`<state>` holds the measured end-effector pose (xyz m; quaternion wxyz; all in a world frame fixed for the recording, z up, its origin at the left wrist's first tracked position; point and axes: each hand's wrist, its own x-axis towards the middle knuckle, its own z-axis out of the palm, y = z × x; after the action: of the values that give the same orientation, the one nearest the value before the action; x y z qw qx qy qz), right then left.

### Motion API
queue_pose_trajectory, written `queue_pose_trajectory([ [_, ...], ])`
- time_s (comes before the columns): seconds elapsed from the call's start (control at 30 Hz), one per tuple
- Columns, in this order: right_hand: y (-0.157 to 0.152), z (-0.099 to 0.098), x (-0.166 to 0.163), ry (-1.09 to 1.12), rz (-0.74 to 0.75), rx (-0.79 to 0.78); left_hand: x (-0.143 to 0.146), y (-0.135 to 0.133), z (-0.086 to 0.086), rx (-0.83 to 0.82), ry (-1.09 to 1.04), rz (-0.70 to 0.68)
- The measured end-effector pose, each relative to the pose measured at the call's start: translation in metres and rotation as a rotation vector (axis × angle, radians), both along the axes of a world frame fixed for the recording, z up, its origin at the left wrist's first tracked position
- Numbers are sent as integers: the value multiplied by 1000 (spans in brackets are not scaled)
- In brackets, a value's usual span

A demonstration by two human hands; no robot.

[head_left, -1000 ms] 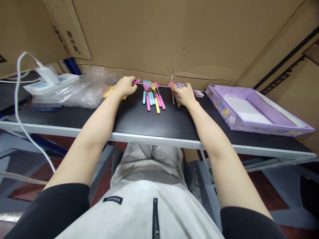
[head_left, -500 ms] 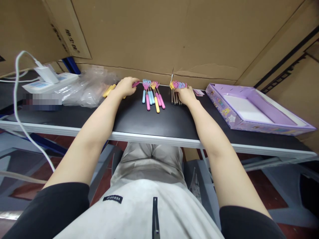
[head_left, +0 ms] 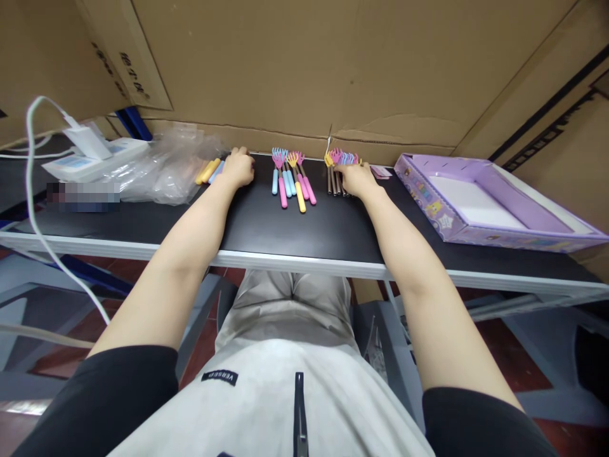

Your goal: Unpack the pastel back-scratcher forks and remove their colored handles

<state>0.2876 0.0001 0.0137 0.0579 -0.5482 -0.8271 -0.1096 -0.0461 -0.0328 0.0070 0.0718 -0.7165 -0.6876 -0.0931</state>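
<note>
My left hand rests curled on the black tabletop, beside loose yellow and blue handles; what its fingers hold is hidden. My right hand lies with its fingers closed on a bunch of bare metal rods with coloured claw heads. Between the hands lies a small row of claw-headed sticks with pink, blue and yellow handles, side by side with their heads toward the wall.
An open purple box tray sits at the right. A crumpled clear plastic bag, a white power strip with a charger and a white cable are at the left. Cardboard boxes wall off the back.
The pink handle that stuck out of my left hand no longer shows; that hand has curled down near the loose handles. My right hand has laid its rods flat and spread them.
</note>
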Motion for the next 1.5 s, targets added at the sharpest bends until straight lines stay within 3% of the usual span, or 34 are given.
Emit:
queue_pose_trajectory([
  [0.2,-2,3,2,-5,-20,-30,5,-2,4,38,-45,24],
  [0.43,-11,11,0,-4,-12,-49,34,-6,10,159,-117,-177],
  [0.73,-27,21,-23,21,195,44,92,-38,18,-1,-115,-394],
  [0.97,-55,28,-49,-33,303,-39,101,-37,6,-88,-135,-288],
  [1.17,-57,24,-55,-92,275,-119,104,-22,-11,-13,-288,-190],
  [1.33,-55,20,-56,-81,274,-126,96,-4,-25,109,-486,-295],
  [1.5,-60,23,-59,-91,255,-144,95,-2,-26,80,-528,-265],
])
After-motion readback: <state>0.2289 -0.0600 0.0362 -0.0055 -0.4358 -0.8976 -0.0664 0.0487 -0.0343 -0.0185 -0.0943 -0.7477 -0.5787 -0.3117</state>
